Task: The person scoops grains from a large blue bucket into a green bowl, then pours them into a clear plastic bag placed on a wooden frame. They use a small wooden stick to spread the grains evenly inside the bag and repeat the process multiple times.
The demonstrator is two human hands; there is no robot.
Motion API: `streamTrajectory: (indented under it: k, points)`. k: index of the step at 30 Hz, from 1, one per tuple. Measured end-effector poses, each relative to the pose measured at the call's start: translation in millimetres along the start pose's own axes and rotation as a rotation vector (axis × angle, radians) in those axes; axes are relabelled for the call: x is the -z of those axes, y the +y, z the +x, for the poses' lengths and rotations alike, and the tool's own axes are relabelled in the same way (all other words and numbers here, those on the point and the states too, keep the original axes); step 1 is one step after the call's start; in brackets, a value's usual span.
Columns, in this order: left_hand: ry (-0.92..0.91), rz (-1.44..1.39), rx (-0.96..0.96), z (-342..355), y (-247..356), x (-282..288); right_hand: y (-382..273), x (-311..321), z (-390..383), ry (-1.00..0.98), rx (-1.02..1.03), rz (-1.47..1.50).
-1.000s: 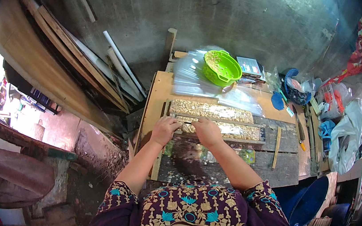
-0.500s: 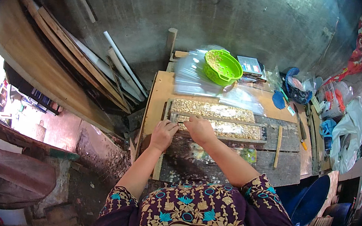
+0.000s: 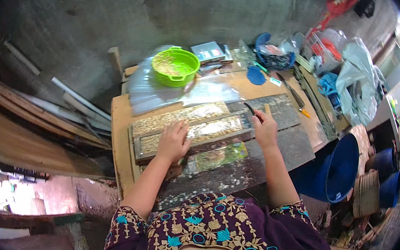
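Note:
A long wooden frame [image 3: 217, 143] holds a flat clear-plastic pack of pale beans [image 3: 215, 128]. Just behind it lies a second long pack of beans [image 3: 203, 110]. My left hand [image 3: 175, 141] rests on the packs toward their left part, its fingers stretched out. Off the frame's right end, my right hand [image 3: 265, 128] is closed around a thin, dark, curved tool [image 3: 249, 108]. The tool's tip points up and left; my fingers hide its lower part, and its exact kind does not show.
Behind the packs, a green basin [image 3: 178, 79] with beans inside sits on clear plastic sheets [image 3: 145, 91]. A knife with an orange handle [image 3: 294, 95] lies at the right. Dark boards [image 3: 287, 140] top the table, and blue drums [image 3: 343, 166] stand beside it.
My right hand has moved from the frame's left end past its right end with the dark tool. My left hand now lies on the packs, off the left end. The view has turned right.

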State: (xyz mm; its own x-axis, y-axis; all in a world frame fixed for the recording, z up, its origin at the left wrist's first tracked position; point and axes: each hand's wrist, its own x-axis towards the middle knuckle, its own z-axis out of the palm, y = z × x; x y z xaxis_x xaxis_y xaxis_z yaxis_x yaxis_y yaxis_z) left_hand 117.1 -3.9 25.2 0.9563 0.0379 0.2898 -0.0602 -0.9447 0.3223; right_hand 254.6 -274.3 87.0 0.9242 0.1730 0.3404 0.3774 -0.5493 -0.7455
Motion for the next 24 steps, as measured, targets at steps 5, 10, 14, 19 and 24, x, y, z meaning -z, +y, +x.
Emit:
streamTrajectory:
  k: [5,10,14,19,24]
  points:
    - [-0.183,0.002,-0.121,66,53,-58,42,16,-10,-0.063,0.047,-0.158]
    - [-0.188,0.008,-0.17,85,76,-84,45,8,-13,-0.197,0.133,-0.224]
    - [-0.164,0.006,-0.194,83,79,-85,55,-3,-10,-0.242,0.183,-0.35]
    - [-0.152,0.032,-0.192,80,80,-87,56,-3,-11,-0.338,0.204,-0.408]
    - [-0.166,0.016,-0.187,81,87,-84,57,2,-20,-0.351,0.222,-0.36]
